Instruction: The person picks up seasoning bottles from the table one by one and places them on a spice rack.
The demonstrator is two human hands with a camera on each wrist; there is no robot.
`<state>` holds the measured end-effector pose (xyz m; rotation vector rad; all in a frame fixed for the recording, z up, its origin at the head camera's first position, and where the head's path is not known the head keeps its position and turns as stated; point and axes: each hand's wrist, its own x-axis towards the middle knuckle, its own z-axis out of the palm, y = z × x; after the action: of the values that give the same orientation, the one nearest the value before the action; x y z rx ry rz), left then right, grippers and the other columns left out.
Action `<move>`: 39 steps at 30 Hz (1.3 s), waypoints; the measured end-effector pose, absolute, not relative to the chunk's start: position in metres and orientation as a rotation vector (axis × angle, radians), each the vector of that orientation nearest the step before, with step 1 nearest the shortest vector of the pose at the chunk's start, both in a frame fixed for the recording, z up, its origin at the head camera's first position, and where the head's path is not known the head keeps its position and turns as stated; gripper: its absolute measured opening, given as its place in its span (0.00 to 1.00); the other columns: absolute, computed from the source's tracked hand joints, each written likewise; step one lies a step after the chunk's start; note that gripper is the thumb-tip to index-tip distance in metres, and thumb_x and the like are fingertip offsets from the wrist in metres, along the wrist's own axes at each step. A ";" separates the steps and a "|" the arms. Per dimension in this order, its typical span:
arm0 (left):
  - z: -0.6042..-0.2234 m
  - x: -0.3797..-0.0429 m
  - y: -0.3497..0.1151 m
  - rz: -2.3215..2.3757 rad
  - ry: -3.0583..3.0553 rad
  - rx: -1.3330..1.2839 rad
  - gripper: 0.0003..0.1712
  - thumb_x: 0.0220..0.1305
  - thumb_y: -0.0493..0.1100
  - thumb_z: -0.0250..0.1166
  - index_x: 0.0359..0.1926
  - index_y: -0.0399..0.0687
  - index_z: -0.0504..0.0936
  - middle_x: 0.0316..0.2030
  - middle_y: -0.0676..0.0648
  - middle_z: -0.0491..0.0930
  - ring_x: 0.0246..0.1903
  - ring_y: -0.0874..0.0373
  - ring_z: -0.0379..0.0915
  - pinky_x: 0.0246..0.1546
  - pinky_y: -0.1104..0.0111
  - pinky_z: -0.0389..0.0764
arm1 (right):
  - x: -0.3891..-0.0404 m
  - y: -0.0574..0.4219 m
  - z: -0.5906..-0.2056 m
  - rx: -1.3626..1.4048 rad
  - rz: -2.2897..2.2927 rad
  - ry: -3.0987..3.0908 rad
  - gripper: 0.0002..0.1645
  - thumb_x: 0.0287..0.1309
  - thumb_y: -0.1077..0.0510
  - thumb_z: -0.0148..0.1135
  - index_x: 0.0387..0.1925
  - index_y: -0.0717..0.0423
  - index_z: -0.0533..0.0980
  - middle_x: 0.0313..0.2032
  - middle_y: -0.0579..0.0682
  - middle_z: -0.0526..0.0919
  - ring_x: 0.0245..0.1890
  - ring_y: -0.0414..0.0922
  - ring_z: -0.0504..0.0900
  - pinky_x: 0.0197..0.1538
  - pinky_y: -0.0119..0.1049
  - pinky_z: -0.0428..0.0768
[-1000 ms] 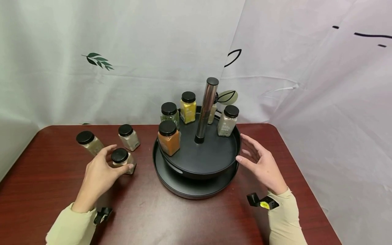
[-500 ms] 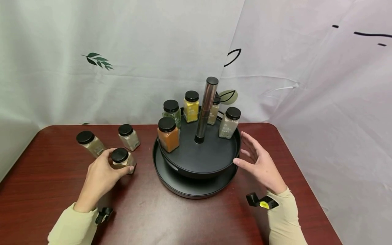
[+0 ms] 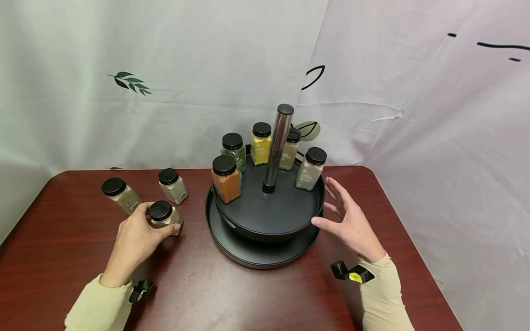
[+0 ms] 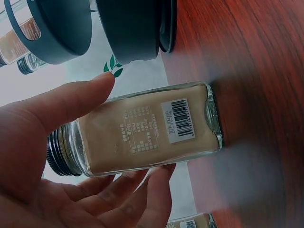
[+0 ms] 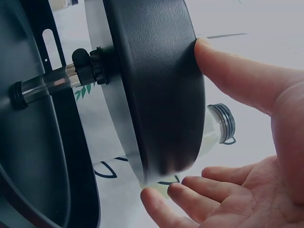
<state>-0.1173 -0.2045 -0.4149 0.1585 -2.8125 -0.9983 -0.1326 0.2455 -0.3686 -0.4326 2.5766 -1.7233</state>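
Note:
My left hand (image 3: 134, 241) grips a square glass spice jar (image 3: 160, 210) of beige powder, thumb on one side and fingers on the other. In the left wrist view the jar (image 4: 137, 128) shows a barcode label, its base close over the tabletop. My right hand (image 3: 352, 225) is at the right side of a black two-tier turntable, its thumb (image 5: 211, 54) touching the rim of the upper tray (image 5: 164, 85) and its fingers extended. On that upper tray (image 3: 277, 209) stand an orange jar (image 3: 227, 185), a green one (image 3: 238, 154), a yellow one (image 3: 261, 148) and two pale ones.
Two more black-lidded jars, one farther left (image 3: 126, 198) and one behind (image 3: 175, 189), stand near my left hand. A metal post (image 3: 278, 147) rises from the turntable's middle, above the wider lower tray (image 3: 265, 259). White cloth (image 3: 198, 82) hangs behind the red-brown table (image 3: 207, 299).
The upper tray has turned clockwise: the orange jar moved back, the yellow one right, the right-hand pale jar forward. My right thumb shifted left along the rim. The left hand's jar stays put.

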 end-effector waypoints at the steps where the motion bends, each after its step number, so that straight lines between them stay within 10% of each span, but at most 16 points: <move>1: -0.415 -0.117 -0.205 -0.996 -2.812 0.159 0.43 0.51 0.50 0.80 0.60 0.31 0.71 0.35 0.39 0.83 0.35 0.45 0.80 0.34 0.54 0.75 | -0.132 0.245 -0.369 -0.428 -1.720 2.574 0.58 0.57 0.61 0.74 0.79 0.44 0.49 0.78 0.43 0.53 0.76 0.44 0.55 0.66 0.33 0.69; 21: -0.409 -0.108 -0.203 -0.945 -2.798 0.178 0.45 0.46 0.57 0.82 0.58 0.36 0.77 0.33 0.42 0.86 0.36 0.41 0.81 0.35 0.49 0.76 | -0.130 0.241 -0.370 -0.397 -1.610 2.576 0.64 0.54 0.55 0.77 0.80 0.37 0.45 0.78 0.45 0.50 0.75 0.49 0.58 0.70 0.38 0.64; 39: -0.363 -0.093 -0.183 -0.933 -2.673 0.110 0.41 0.42 0.61 0.83 0.55 0.46 0.81 0.36 0.46 0.87 0.34 0.51 0.82 0.31 0.69 0.71 | -0.126 0.234 -0.366 -0.306 -1.543 2.629 0.64 0.52 0.49 0.79 0.79 0.36 0.46 0.77 0.46 0.54 0.70 0.54 0.67 0.67 0.48 0.70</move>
<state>-0.0933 -0.1829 -0.3631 0.1097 -2.6730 -0.9326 -0.1258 0.2340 -0.3656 -0.3061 2.6289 -1.5431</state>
